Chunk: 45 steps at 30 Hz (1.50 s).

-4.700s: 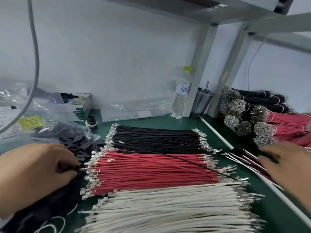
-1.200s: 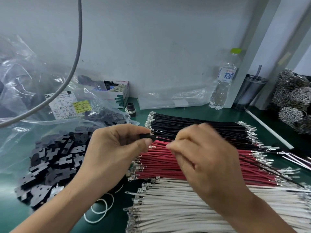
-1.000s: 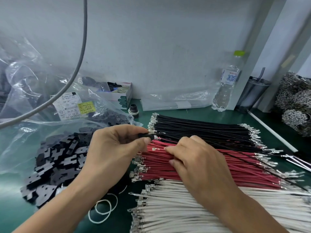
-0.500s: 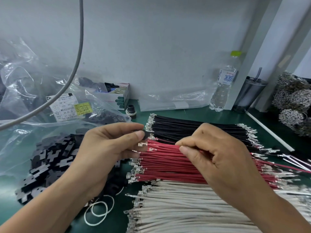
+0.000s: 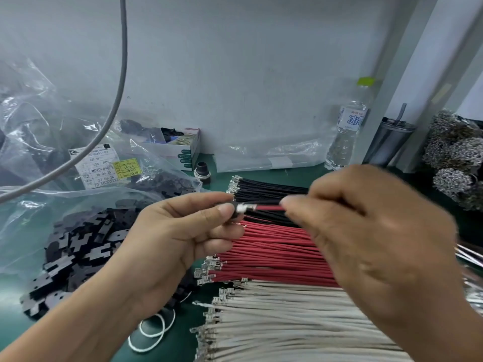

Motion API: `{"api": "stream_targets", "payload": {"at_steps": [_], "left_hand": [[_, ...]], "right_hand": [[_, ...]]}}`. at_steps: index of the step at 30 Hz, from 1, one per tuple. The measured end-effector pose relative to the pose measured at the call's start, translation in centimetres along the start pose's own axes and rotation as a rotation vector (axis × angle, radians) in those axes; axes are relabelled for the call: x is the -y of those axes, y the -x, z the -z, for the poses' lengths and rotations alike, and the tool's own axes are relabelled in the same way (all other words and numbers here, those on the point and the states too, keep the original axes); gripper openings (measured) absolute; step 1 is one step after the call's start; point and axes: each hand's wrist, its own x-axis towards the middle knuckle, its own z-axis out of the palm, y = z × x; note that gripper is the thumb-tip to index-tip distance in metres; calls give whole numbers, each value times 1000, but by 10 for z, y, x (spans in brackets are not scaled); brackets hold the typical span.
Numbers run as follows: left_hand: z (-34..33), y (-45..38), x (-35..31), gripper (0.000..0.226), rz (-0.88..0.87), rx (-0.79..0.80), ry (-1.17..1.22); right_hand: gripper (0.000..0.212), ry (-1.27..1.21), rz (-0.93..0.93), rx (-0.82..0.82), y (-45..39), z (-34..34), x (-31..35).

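1 red wire (image 5: 269, 207) is clamped in the right hand (image 5: 366, 244) grip; the black housing (image 5: 232, 205) is pinched in the left hand (image 5: 177, 239). The crimp terminal (image 5: 245, 206) could be bent if pushed in skewed.

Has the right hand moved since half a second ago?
Yes. The right hand rose off the red pile and now pinches one red wire over the black pile, at the connector in the left hand.
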Motion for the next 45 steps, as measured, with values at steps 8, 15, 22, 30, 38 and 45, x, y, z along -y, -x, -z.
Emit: {"api": "stream_targets", "payload": {"at_steps": [8, 15, 22, 30, 38, 45], "left_hand": [[3, -1, -2, 30, 55, 57, 33], [3, 0, -4, 29, 77, 122, 8], [1, 1, -5, 30, 105, 139, 4], [2, 2, -7, 45, 123, 157, -27], [1, 3, -8, 40, 154, 113, -151], [-1, 3, -7, 38, 169, 70, -157]], "right_hand": [[19, -198, -186, 142, 5, -16, 1], [15, -368, -317, 188, 13, -27, -8], [13, -389, -326, 183, 16, -29, -12], [13, -298, -175, 151, 16, -26, -15], [17, -155, -81, 210, 14, -26, -12], [13, -261, -208, 250, 16, -31, -8]]}}
